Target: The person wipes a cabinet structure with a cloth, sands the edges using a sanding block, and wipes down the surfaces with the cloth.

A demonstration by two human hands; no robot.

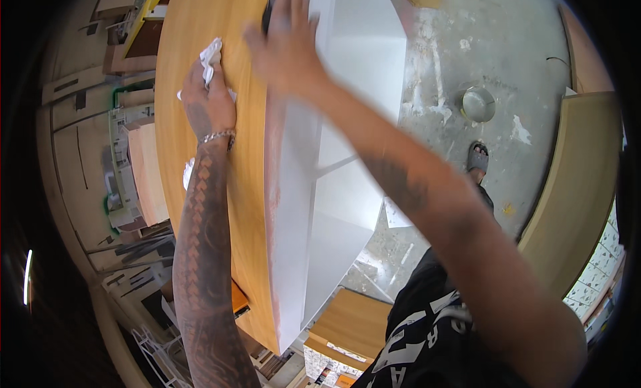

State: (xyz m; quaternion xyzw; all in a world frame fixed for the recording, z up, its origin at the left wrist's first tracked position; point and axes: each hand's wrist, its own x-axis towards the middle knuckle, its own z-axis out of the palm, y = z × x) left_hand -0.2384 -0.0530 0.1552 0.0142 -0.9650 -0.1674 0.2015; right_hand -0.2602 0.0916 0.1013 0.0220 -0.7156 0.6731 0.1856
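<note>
A long cabinet lies before me, with a wood-grain panel [250, 188] on top and a white inside [347, 188]. A reddish smeared strip [272, 161] runs along the panel's edge. My left hand [210, 98] rests on the panel, its fingers closed round a crumpled white cloth [211, 56]. Farther off, my right hand [287, 51] is at the panel's edge, blurred by motion. Between its thumb and fingers shows a dark object [269, 13], mostly hidden, whose kind I cannot make out. Another white scrap [188, 173] lies by my left forearm.
A round metal bowl [479, 104] stands on the stained concrete floor [514, 54] at right, near my sandalled foot [478, 158]. Beyond it is a long wooden panel [567, 168]. A smaller wood-topped cabinet [350, 321] stands near me. Boards and frames crowd the left.
</note>
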